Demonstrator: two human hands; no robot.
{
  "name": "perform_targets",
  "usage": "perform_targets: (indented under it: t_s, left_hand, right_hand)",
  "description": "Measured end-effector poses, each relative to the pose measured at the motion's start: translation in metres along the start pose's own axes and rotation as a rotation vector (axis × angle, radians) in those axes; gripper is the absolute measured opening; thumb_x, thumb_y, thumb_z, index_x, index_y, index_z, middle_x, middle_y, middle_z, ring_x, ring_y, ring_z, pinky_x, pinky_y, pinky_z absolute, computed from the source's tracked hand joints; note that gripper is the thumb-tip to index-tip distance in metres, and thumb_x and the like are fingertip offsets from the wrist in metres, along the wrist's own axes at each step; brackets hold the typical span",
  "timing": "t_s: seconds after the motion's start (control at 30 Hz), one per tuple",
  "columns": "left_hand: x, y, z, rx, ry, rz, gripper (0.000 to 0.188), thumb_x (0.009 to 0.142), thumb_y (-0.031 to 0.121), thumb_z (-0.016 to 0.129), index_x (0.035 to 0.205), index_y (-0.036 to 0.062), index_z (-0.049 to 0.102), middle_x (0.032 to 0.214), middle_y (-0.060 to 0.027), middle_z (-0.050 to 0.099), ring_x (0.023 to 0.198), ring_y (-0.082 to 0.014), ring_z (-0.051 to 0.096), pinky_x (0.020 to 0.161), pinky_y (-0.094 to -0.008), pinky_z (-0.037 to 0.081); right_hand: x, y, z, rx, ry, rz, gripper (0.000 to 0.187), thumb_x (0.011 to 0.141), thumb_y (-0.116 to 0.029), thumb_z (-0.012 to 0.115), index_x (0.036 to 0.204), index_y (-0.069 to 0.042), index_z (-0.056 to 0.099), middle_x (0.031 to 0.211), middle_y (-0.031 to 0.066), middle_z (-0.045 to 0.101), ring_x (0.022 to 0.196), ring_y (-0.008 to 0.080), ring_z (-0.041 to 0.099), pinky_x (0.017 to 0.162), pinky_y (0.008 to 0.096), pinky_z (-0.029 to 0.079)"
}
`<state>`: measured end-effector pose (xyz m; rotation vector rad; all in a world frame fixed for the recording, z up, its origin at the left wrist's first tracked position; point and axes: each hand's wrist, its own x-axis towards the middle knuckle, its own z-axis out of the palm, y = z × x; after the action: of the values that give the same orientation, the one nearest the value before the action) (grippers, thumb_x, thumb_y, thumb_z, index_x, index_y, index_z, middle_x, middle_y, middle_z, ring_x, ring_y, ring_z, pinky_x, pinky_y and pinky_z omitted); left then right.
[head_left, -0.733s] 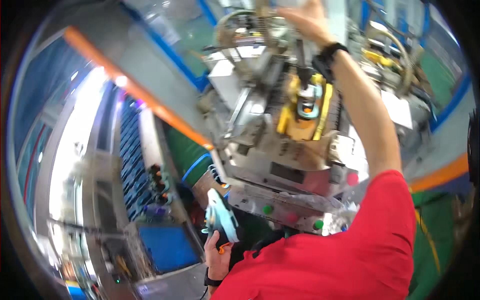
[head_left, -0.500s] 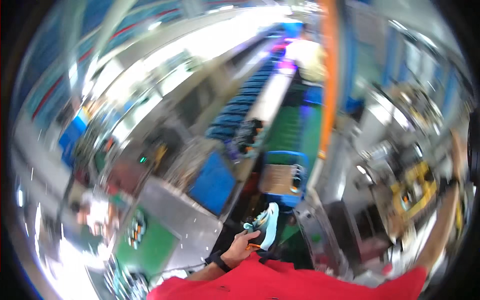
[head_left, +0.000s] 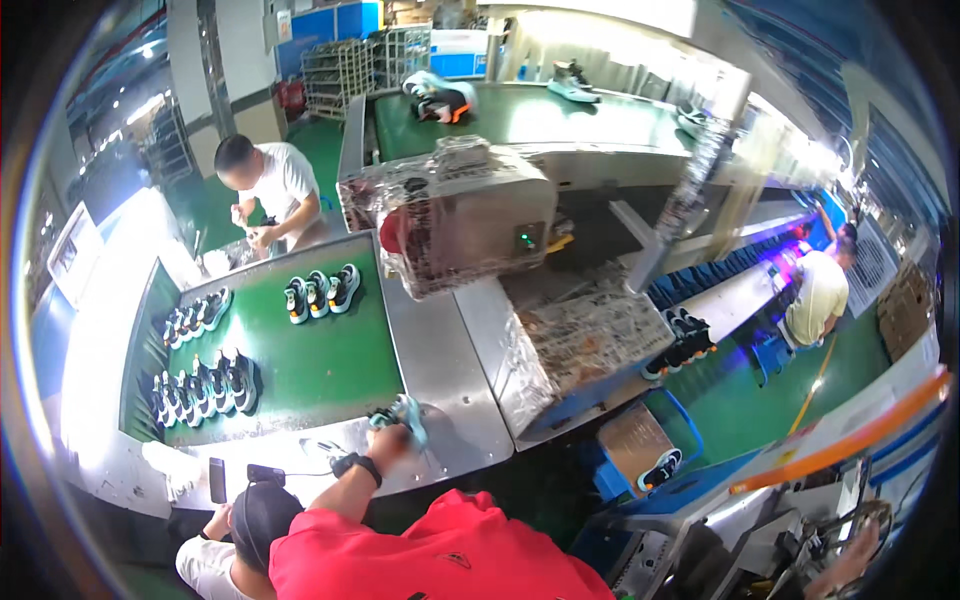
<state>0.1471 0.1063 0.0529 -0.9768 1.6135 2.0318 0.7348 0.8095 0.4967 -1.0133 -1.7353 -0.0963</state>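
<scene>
pale teal and black shoe [head_left: 415, 418], green belt [head_left: 310, 375], red shirt [head_left: 430, 550], black wristband [head_left: 357, 466], orange rail [head_left: 850, 439]

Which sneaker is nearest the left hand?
The turquoise-and-black sneaker in the left hand; the grouped sneakers on the near green belt stand farther off.

Held shoe [head_left: 411, 414] right of shoe rows [head_left: 208, 388]

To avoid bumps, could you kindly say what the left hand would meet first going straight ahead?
Past the shoe it holds, the left hand would probably meet the metal tabletop; depth is unclear.
</scene>
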Motion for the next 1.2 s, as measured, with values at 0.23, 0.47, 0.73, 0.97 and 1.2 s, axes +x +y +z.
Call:
perform_targets:
  t_s: [0.23, 0.47, 0.73, 0.97, 1.2]
  left_hand:
    - [0.116, 0.094, -0.057, -0.110, 0.243, 0.545, 0.059, 0.071, 0.011, 0.068, 0.126, 0.0067, 0.047, 0.096, -0.0129, 0.063, 0.076, -0.0273, 0.063, 0.064, -0.0396, 0.053]
    - [0.160, 0.096, -0.079, 0.596, 0.669, 0.426, 0.070, 0.078, 0.022, 0.071, 0.137, 0.0081, 0.036, 0.122, -0.0270, 0.057, 0.103, -0.0452, 0.061, 0.089, -0.0499, 0.049]
    - [0.151, 0.127, -0.065, 0.606, 0.843, 0.347, 0.060, 0.083, 0.032, 0.070, 0.134, 0.0147, 0.043, 0.109, -0.0198, 0.065, 0.093, -0.0432, 0.065, 0.078, -0.0500, 0.052]
    - [0.143, 0.133, -0.070, 0.533, 0.723, 0.285, 0.058, 0.086, 0.024, 0.065, 0.137, 0.0090, 0.043, 0.121, -0.0189, 0.059, 0.100, -0.0392, 0.064, 0.085, -0.0472, 0.051]
    - [0.175, 0.103, -0.093, 0.875, 0.635, 0.547, 0.086, 0.085, 0.039, 0.070, 0.142, -0.0103, 0.030, 0.144, -0.0312, 0.037, 0.132, -0.0440, 0.039, 0.107, -0.0462, 0.035]
  right_hand:
    - [0.046, -0.527, 0.254, 0.403, -0.641, -0.552, 0.033, 0.094, -0.013, 0.061, 0.123, 0.001, 0.058, 0.120, 0.0110, 0.063, 0.111, 0.0192, 0.057, 0.099, 0.0312, 0.042]
    - [-0.021, -0.889, 0.457, 0.473, -0.810, -1.113, 0.072, 0.085, -0.042, 0.071, 0.137, 0.001, 0.048, 0.133, 0.0231, 0.056, 0.125, 0.0314, 0.053, 0.105, 0.0400, 0.039]
    - [-0.093, -1.086, 0.597, 0.339, -0.962, -1.224, 0.072, 0.088, -0.046, 0.067, 0.135, 0.003, 0.047, 0.122, 0.0199, 0.061, 0.113, 0.0259, 0.057, 0.098, 0.0356, 0.042]
    - [-0.117, -1.072, 0.581, 0.533, -0.860, -1.248, 0.060, 0.080, -0.030, 0.071, 0.126, 0.004, 0.050, 0.116, 0.0178, 0.061, 0.108, 0.0260, 0.058, 0.095, 0.0378, 0.044]
    - [-0.050, -0.986, 0.434, 0.796, -0.659, -0.882, 0.086, 0.064, -0.022, 0.078, 0.135, 0.006, 0.037, 0.111, 0.0247, 0.060, 0.099, 0.0294, 0.062, 0.084, 0.0372, 0.052]
